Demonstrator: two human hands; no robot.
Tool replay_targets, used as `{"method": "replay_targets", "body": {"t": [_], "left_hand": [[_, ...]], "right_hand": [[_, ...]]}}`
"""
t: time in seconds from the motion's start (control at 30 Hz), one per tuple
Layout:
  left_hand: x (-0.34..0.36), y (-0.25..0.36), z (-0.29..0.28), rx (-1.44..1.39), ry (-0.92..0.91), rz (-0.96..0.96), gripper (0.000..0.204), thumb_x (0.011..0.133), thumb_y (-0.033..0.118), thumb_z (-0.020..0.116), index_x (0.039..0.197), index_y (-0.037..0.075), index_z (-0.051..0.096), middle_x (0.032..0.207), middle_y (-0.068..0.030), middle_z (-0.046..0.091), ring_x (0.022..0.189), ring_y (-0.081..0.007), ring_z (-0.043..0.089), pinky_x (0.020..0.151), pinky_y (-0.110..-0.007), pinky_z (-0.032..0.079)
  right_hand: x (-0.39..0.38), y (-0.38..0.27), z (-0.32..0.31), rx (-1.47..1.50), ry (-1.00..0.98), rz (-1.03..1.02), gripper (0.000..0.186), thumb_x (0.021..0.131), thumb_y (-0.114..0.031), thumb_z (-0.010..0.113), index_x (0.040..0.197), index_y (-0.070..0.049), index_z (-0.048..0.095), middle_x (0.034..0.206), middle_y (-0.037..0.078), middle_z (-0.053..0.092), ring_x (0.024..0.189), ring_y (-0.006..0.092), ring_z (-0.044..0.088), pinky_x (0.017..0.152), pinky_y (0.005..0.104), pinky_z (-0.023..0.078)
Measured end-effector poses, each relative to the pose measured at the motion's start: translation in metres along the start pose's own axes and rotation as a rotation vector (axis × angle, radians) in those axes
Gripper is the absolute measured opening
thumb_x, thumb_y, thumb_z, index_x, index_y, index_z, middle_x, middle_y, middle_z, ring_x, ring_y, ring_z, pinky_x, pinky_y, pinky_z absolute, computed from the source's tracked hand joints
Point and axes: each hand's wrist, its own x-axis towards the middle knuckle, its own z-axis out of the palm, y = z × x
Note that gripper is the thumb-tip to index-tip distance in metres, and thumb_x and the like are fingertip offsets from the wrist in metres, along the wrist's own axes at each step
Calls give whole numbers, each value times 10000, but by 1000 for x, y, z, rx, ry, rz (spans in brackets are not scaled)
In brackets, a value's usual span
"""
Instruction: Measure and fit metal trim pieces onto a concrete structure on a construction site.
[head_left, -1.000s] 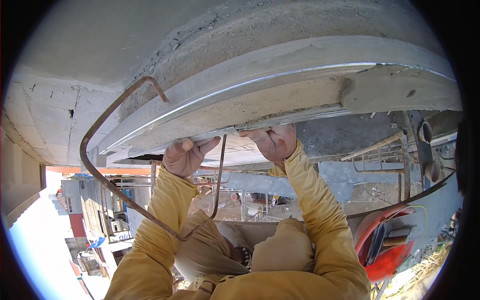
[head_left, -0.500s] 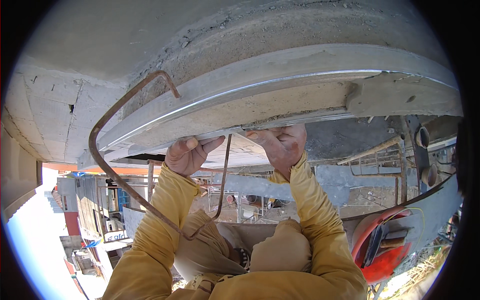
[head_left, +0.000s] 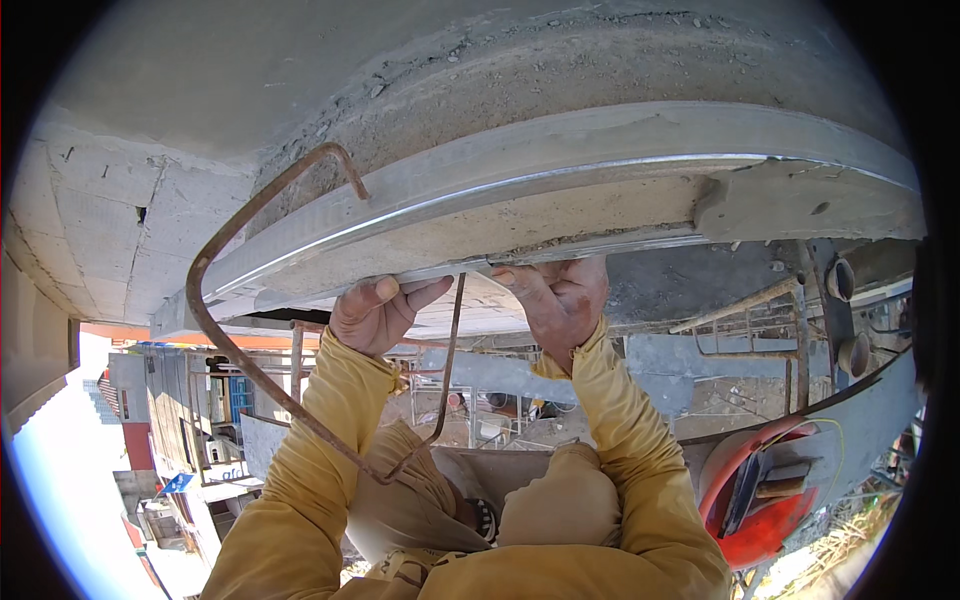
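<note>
Above my knees runs a concrete ledge (head_left: 610, 205) with a long metal straightedge bar (head_left: 560, 175) along its upper face. A thin metal strip (head_left: 640, 242) follows its lower edge. My left hand (head_left: 372, 315) grips that strip from below, thumb and fingers closed at its edge. My right hand (head_left: 562, 305) is closed on the strip further right, thumb pointing left; its other fingertips are partly hidden behind the edge. Between and left of my hands, a bent rusty rebar clamp (head_left: 235, 350) hooks over the bar, with its other end rising to the ledge's underside.
A red bucket or basin (head_left: 765, 510) with tools lying across it is at my right. Scaffold pipes (head_left: 800, 340) and metal sheets (head_left: 560, 375) lie below. Wet mortar (head_left: 800, 190) covers the ledge's right part. Buildings and a street drop away at left.
The view has shifted slightly, so the ledge and bar sit a little lower in the picture. Both hands keep nearly the same grip on the strip.
</note>
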Motion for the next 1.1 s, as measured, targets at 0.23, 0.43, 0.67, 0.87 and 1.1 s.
{"method": "replay_targets", "body": {"t": [0.23,0.43,0.67,0.87,1.1], "left_hand": [[-2,-2,6,-97,-1,-22,556,839,85,627,1316,-63,382,1260,-290,508,1144,-381,544,968,-474,489],[-4,-2,5,-102,14,-27,544,844,65,617,1318,-59,382,1257,-293,510,1141,-364,551,971,-476,488],[-3,1,4,-83,4,-61,578,838,57,631,1327,-72,352,1240,-305,518,1112,-365,571,953,-486,496],[-4,-1,5,-88,16,-96,584,848,74,636,1325,-90,343,1208,-325,530,1079,-361,595,944,-495,494],[-7,-6,-6,-136,-11,-98,550,848,110,649,1318,-41,407,1223,-269,553,1101,-373,584,980,-597,426]], "right_hand": [[6,2,-25,-139,-259,40,199,748,-100,751,922,-21,696,982,121,664,854,248,639,749,320,499],[20,-5,-31,-336,-401,-180,221,709,-118,776,918,-79,720,959,90,690,828,230,668,707,311,520],[30,-14,-34,-521,-457,-393,215,687,-142,801,873,-66,724,895,82,702,810,205,662,727,312,515],[27,-15,-32,-496,-452,-310,198,698,-154,800,870,-87,727,925,70,696,819,208,659,733,314,513],[26,-22,-30,-284,-443,-20,315,691,-58,813,962,11,670,949,102,693,863,167,649,733,271,519]]}}
